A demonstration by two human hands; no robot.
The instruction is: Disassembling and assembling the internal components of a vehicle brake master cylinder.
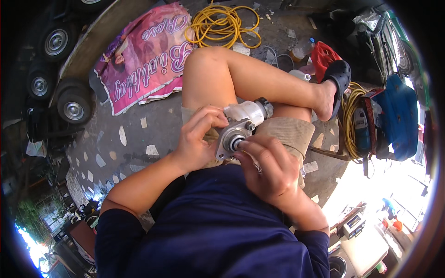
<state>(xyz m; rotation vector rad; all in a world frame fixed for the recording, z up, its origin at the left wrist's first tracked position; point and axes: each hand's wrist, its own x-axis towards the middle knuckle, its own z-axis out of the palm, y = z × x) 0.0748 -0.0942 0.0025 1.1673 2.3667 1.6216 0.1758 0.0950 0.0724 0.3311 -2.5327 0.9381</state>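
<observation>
A brake master cylinder (pixel 225 142) rests above my lap, its round metal flange facing me. Its white plastic reservoir (pixel 245 111) with a dark cap (pixel 264 107) points away, toward my crossed leg. Wrapped around the left side of the body, my left hand (pixel 200 138) grips it. My right hand (pixel 269 164) is closed at the flange's centre, thumb and fingertips pinched on the shiny round end of the piston (pixel 237 142) in the bore. How far the piston sits inside is hidden by those fingers.
A pink printed banner (pixel 148 60) lies on the stone-patterned floor beside a coiled yellow hose (pixel 222 25). Wheels (pixel 73 110) stand at the left. Right of my foot are a red bag (pixel 323 59), another yellow hose coil (pixel 352 125) and a blue case (pixel 398 118).
</observation>
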